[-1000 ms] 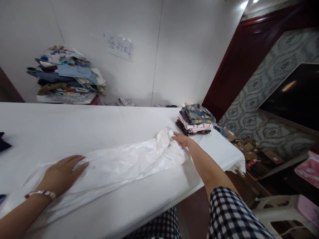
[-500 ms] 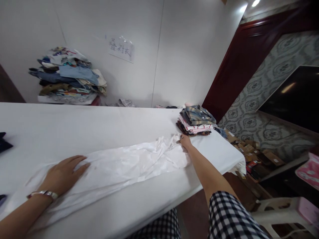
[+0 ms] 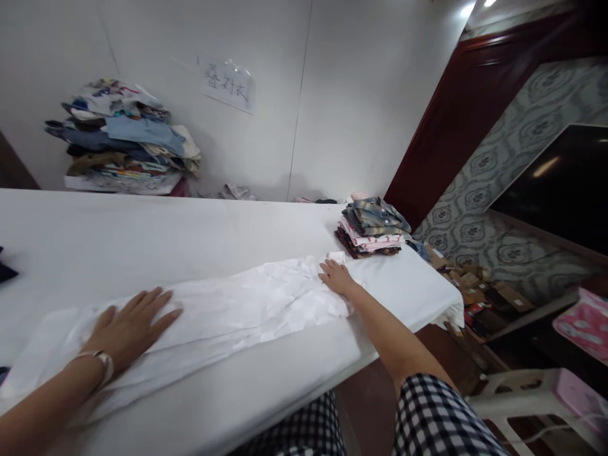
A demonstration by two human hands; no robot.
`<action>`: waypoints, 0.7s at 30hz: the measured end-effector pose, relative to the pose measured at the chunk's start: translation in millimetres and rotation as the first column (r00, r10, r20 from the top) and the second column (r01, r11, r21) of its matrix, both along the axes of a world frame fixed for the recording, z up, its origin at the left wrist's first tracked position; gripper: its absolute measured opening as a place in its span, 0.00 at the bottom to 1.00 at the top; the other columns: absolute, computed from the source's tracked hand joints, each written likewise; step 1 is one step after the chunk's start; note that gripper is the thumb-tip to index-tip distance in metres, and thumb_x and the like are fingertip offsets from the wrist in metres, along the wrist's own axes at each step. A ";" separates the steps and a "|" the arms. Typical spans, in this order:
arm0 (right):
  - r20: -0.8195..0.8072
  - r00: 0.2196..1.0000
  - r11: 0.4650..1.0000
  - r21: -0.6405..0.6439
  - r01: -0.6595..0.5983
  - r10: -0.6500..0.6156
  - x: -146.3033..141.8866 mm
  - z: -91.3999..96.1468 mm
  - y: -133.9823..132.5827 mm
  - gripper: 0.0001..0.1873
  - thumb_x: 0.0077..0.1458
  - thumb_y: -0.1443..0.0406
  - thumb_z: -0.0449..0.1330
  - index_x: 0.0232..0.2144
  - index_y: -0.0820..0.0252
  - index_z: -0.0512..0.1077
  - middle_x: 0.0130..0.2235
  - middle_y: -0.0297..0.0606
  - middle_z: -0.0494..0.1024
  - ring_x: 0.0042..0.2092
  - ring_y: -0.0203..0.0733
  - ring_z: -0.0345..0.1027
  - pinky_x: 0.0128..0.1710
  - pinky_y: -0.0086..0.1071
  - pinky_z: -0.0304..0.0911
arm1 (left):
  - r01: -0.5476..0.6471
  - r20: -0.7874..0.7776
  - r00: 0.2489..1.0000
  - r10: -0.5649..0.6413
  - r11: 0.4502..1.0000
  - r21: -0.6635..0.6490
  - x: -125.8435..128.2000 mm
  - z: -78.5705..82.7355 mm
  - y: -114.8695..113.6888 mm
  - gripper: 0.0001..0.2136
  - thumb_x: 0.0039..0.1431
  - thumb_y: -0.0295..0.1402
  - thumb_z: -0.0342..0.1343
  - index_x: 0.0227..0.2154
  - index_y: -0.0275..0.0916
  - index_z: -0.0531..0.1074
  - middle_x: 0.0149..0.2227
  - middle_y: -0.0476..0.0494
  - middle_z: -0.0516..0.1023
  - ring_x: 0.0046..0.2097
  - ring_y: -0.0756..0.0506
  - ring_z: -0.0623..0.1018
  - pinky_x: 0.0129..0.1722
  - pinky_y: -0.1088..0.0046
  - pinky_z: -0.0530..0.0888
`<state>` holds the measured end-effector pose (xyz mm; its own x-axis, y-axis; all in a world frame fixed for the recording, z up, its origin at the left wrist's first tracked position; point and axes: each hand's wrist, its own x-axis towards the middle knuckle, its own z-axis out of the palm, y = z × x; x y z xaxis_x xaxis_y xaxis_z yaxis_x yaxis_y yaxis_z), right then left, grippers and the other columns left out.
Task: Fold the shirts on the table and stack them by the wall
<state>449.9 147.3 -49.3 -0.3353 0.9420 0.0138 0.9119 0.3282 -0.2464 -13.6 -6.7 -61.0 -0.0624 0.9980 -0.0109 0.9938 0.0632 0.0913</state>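
Observation:
A white shirt (image 3: 237, 310) lies stretched lengthwise in a long narrow strip across the white table (image 3: 199, 234), with soft wrinkles toward its right end. My left hand (image 3: 130, 329) rests flat on its left part, fingers spread. On the right end, by the collar (image 3: 337, 256), my right hand (image 3: 336, 277) lies palm down with its fingers apart, touching the cloth. Just beyond that hand sits a stack of folded shirts (image 3: 373, 228), a blue-grey plaid one on top.
A tall heap of clothes (image 3: 128, 139) stands behind the table at the back left. Dark cloth (image 3: 6, 269) shows at the left edge. Cardboard boxes (image 3: 475, 285) lie on the floor to the right, near a white and pink stool (image 3: 546, 392).
My right hand has let go of the bunched cloth and now lies open, slightly further left. The right end of the shirt looks flatter. My left hand's fingers are spread wider.

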 end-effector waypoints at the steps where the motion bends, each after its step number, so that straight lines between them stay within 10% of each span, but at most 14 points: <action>1: -0.009 1.000 1.000 -0.013 0.001 -0.002 -0.1 -2.5 -1.1 0.24 0.61 0.57 0.52 0.58 0.53 0.65 0.65 0.43 0.59 0.66 0.51 0.48 0.63 0.52 0.43 | -0.013 -0.029 1.000 0.012 0.999 -0.050 -0.5 1.7 1.3 0.25 0.61 0.35 0.37 0.59 0.41 0.64 0.66 0.44 0.56 0.68 0.37 0.51 0.63 0.46 0.46; 4: -0.163 0.986 0.998 0.050 0.043 -0.034 11.9 0.2 -1.7 0.24 0.60 0.58 0.52 0.58 0.56 0.65 0.64 0.43 0.60 0.66 0.48 0.48 0.63 0.47 0.46 | -0.052 -0.117 0.992 0.036 0.989 -0.136 1.0 7.6 4.1 0.26 0.64 0.36 0.33 0.64 0.40 0.56 0.68 0.45 0.50 0.69 0.39 0.47 0.63 0.48 0.46; 10: -0.420 0.775 0.853 0.005 0.522 -0.472 81.3 14.6 -27.1 0.18 0.58 0.63 0.50 0.46 0.59 0.74 0.51 0.43 0.76 0.53 0.46 0.67 0.52 0.35 0.60 | -0.098 -0.164 0.984 0.071 0.982 -0.162 7.5 8.6 5.8 0.28 0.65 0.41 0.28 0.66 0.40 0.47 0.70 0.46 0.43 0.69 0.41 0.44 0.64 0.50 0.45; 16: -0.348 0.711 0.790 -0.209 0.577 -0.611 105.3 10.5 -50.9 0.17 0.54 0.58 0.56 0.18 0.60 0.71 0.21 0.40 0.75 0.31 0.44 0.71 0.31 0.31 0.61 | -0.100 -0.077 0.993 0.092 0.990 -0.104 4.5 4.5 9.0 0.28 0.63 0.42 0.35 0.65 0.40 0.52 0.68 0.44 0.49 0.68 0.40 0.48 0.64 0.50 0.45; 21: -0.426 0.650 0.776 -0.313 0.547 -0.630 79.2 10.9 -41.6 0.15 0.47 0.57 0.62 0.17 0.59 0.67 0.16 0.33 0.68 0.22 0.38 0.62 0.24 0.29 0.57 | -0.092 -0.053 0.995 0.088 0.994 -0.067 1.8 -0.7 9.0 0.29 0.64 0.44 0.31 0.65 0.40 0.52 0.68 0.43 0.50 0.68 0.40 0.48 0.63 0.49 0.47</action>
<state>529.1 105.7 -38.4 0.3047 0.9420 -0.1406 0.6420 -0.3121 -0.7003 -11.9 2.3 -61.7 -0.1540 0.9853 -0.0745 0.9870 0.1568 0.0343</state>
